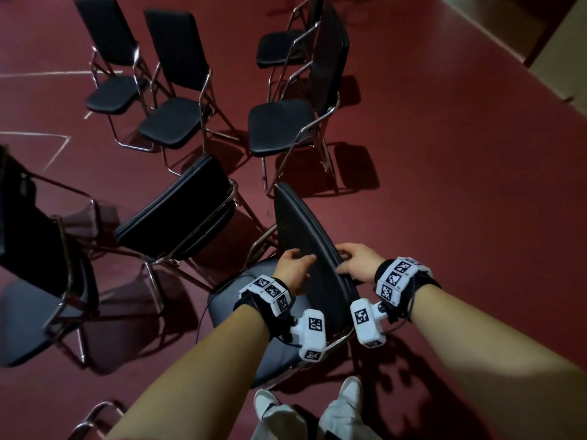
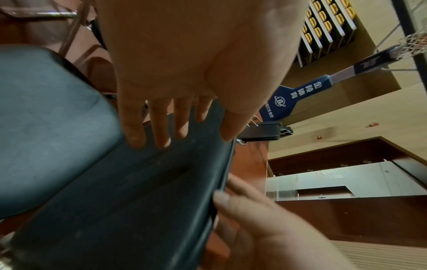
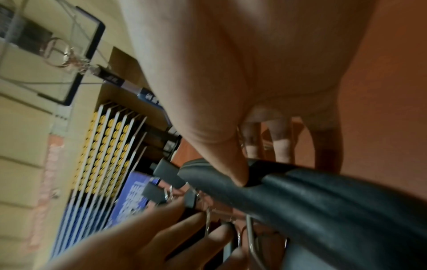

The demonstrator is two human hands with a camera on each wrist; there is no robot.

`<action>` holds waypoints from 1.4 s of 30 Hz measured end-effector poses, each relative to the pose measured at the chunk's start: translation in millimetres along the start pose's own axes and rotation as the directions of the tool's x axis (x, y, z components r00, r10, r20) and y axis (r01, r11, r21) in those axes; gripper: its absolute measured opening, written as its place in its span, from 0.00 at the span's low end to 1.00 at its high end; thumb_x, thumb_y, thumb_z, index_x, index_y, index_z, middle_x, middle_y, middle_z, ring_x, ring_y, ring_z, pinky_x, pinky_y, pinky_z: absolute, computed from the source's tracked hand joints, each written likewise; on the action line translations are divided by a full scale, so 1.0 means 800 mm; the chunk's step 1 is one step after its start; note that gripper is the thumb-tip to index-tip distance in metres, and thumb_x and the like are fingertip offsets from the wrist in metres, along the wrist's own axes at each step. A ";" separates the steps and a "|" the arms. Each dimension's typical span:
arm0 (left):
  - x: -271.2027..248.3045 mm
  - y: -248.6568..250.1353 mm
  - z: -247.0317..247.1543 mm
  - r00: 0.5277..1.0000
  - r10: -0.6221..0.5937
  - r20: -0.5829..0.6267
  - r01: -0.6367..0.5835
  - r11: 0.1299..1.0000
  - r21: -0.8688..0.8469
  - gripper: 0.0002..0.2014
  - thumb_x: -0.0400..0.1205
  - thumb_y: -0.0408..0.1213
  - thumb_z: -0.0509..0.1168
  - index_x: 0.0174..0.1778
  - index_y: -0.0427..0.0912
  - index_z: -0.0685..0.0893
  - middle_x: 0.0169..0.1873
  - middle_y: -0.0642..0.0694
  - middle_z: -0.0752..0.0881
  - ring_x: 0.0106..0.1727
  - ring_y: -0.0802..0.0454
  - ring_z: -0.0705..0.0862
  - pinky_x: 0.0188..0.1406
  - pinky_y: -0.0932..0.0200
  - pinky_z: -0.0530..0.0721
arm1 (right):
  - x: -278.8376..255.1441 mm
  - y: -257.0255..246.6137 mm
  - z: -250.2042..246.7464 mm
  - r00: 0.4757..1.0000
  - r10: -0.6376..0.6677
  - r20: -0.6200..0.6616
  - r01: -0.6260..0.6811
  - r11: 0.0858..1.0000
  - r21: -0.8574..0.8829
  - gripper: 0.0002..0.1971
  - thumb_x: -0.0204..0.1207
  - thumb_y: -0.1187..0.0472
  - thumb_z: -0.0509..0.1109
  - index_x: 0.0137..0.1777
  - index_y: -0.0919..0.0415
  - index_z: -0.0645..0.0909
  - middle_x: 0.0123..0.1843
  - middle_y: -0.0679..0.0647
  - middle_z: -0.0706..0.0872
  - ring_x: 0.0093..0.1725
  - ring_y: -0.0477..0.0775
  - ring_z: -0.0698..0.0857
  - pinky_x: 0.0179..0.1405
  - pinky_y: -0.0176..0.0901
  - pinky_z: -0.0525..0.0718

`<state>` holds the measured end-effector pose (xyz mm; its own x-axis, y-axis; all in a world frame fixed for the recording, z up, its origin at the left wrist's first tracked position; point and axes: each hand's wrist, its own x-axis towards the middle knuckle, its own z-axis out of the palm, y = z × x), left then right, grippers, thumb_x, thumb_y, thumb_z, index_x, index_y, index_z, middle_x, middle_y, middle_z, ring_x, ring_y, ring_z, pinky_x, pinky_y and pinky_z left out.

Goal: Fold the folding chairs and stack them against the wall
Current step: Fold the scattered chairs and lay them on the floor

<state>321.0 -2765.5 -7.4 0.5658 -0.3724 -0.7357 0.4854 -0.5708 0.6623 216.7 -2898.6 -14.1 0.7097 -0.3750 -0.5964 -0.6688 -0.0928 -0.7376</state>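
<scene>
A black padded folding chair stands unfolded right in front of me, its backrest (image 1: 305,246) edge-on and its seat (image 1: 241,315) below. My left hand (image 1: 293,268) lies flat on the backrest's front face (image 2: 138,191) with straight fingers (image 2: 161,131). My right hand (image 1: 354,262) grips the backrest's top edge, the thumb (image 3: 231,164) over the padded rim (image 3: 323,201) and the fingers curled behind it. In the left wrist view the right hand (image 2: 254,210) shows at the backrest's edge.
Several more black chairs stand unfolded ahead (image 1: 178,119) and at the left (image 1: 38,249), one leaning (image 1: 178,211) close to mine. Open red floor (image 1: 444,185) stretches to the right toward a beige wall (image 1: 565,58). My shoes (image 1: 349,392) stand behind the chair.
</scene>
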 end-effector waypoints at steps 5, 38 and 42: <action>-0.008 -0.016 -0.008 1.000 0.003 -0.015 -0.003 0.999 -0.034 0.32 0.85 0.45 0.68 0.82 0.51 0.61 0.59 0.45 0.86 0.53 0.45 0.86 0.54 0.44 0.82 | -0.003 -0.007 0.035 0.990 -0.094 0.104 0.097 0.995 -0.029 0.24 0.75 0.71 0.75 0.69 0.55 0.77 0.58 0.52 0.85 0.41 0.39 0.82 0.34 0.27 0.80; 0.002 -0.329 -0.334 0.920 -0.148 -0.362 0.076 0.976 -0.205 0.22 0.77 0.36 0.72 0.66 0.46 0.74 0.51 0.43 0.86 0.49 0.43 0.88 0.51 0.48 0.88 | 0.015 0.058 0.436 0.985 0.094 0.145 -0.095 0.995 -0.002 0.23 0.80 0.68 0.69 0.74 0.55 0.77 0.66 0.57 0.85 0.63 0.52 0.83 0.54 0.40 0.78; 0.037 -0.389 -0.368 0.905 -0.138 -0.401 0.062 0.978 -0.198 0.21 0.77 0.32 0.71 0.63 0.45 0.72 0.47 0.45 0.84 0.44 0.49 0.85 0.44 0.55 0.85 | 0.032 0.083 0.496 0.991 0.100 0.088 -0.100 0.995 -0.004 0.25 0.80 0.70 0.68 0.77 0.57 0.75 0.71 0.55 0.81 0.69 0.51 0.80 0.51 0.32 0.76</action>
<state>382.8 -2383.1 -193.6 0.7125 0.0354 -0.7008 0.6419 -0.4362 0.6306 278.2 -2548.4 -203.7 0.6561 -0.3001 -0.6924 -0.7371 -0.0583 -0.6732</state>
